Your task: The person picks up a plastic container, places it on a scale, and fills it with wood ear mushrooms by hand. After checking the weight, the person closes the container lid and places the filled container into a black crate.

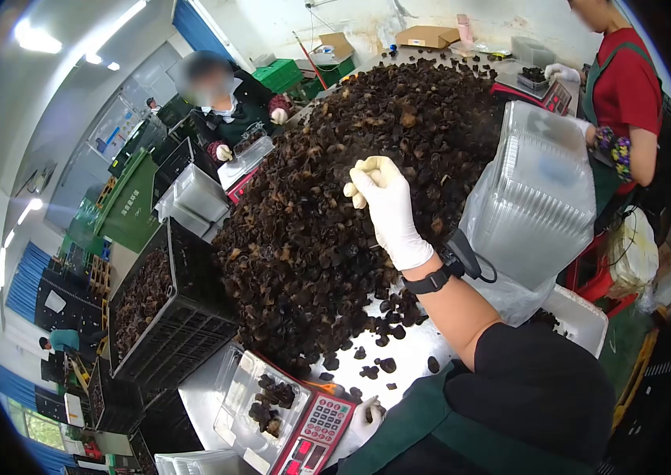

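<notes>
My right hand, in a white glove, is raised over a large heap of dark brown dried pieces that look like wood ear mushrooms. Its fingers are curled in; whatever they hold, if anything, is hidden. Low in the view, my left hand, also gloved, is beside a red digital scale. It looks closed, with dark bits at its fingers, and my apron partly covers it. On the scale sits an open clear plastic box with several dark pieces inside.
Nested clear boxes stand right of the heap. A black crate of dark pieces is at left. Across the table a person works by another scale; a person in red is at far right. Loose pieces lie on the metal table.
</notes>
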### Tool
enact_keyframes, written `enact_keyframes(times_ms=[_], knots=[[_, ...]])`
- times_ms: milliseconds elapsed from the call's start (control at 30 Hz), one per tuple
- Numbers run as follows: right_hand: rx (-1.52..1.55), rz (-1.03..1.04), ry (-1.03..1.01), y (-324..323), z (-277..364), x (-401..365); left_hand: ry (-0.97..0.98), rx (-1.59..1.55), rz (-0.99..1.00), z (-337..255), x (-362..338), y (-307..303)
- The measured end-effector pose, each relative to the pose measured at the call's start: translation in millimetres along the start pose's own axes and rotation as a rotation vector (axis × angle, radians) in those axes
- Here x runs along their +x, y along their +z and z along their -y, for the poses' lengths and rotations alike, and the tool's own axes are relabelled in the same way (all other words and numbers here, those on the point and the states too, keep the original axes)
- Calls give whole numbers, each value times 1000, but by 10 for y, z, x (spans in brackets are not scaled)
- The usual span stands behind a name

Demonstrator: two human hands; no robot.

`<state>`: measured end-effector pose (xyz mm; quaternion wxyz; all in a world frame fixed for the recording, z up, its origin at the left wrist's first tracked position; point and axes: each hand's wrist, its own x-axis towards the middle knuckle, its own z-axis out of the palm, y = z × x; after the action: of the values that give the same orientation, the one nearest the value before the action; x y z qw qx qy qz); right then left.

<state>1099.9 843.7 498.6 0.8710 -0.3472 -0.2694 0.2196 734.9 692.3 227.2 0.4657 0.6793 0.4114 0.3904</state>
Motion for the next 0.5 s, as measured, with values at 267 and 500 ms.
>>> enact_keyframes(times_ms=[267,500], knots=[[59,48,76,96,68,-251,-4,42,-36,-59,51,35],[-39,227,129,-42,256,-811,38,49,170,687,-88,-183]])
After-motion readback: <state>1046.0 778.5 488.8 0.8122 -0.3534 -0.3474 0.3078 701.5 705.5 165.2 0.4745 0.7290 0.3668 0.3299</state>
